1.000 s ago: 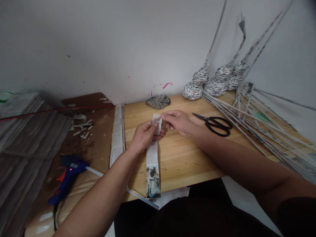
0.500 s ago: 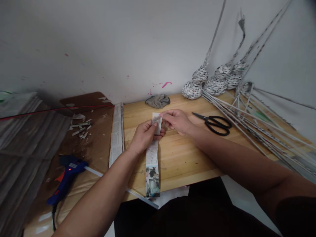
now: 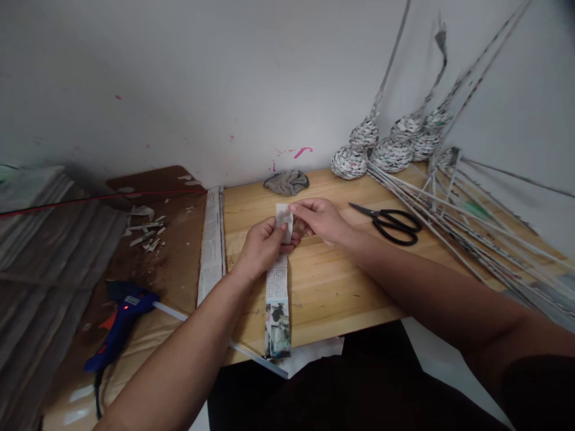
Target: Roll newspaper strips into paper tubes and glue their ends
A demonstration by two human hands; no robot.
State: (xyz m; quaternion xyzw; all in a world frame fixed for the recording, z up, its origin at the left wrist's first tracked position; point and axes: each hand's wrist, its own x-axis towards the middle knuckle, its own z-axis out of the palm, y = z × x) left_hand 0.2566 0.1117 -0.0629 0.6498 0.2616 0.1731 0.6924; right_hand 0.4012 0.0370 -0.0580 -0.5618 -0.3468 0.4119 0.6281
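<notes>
A long strip of newspaper [image 3: 277, 281] runs from my hands down toward the table's front edge, its lower end bearing a printed picture. My left hand [image 3: 265, 242] pinches the strip near its upper end, the thumb lying on top and the fingers behind. At the strip's top right corner, my right hand [image 3: 320, 218] grips the paper between thumb and forefinger. Both hands are held close together above the wooden table [image 3: 341, 287]. Some of the right fingers are hidden behind the hand.
Black scissors [image 3: 395, 226] lie right of my hands. A grey cloth [image 3: 287, 182] is behind. Woven paper gourds [image 3: 350, 163] and long paper rods [image 3: 449, 230] occupy the right. On the left are a blue glue gun [image 3: 121, 326], stacked newspaper strips [image 3: 212, 245] and paper scraps [image 3: 148, 233].
Both hands stay on the strip in nearly the same pose. The whole view has shifted very slightly.
</notes>
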